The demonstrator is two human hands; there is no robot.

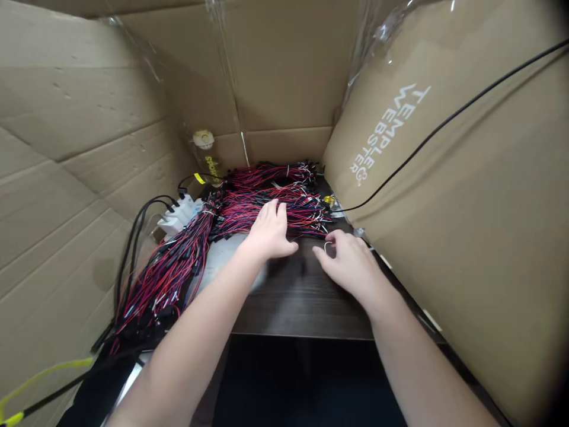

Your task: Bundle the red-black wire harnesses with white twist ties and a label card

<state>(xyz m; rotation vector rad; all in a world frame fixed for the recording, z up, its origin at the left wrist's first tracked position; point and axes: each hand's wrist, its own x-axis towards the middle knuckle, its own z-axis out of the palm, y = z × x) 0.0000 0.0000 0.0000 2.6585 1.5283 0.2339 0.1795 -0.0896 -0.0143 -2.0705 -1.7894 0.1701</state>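
Your left hand lies palm down, fingers spread and unclenched, on the near edge of the central heap of thin red, black and blue wire leads with black connectors. That heap sits on the dark wood-grain surface, at its far end. Its long axis runs left to right across your view, the bare tinned ends pointing right.

Your right hand rests just right of the heap, on the same surface. Thumb and forefinger are pinched on a small pale wire loop; whether the grip is firm cannot be told. The two hands are apart, near each other.

A second long bundle of the same red and black leads lies left of the heap. Its long axis runs diagonally, from the heap's left end toward your near left.

A white power strip with black plugs sits left of the heap. A clear bottle with a white cap stands behind it. Brown cardboard walls enclose the heap on three sides, and a black cable crosses the right-hand wall.
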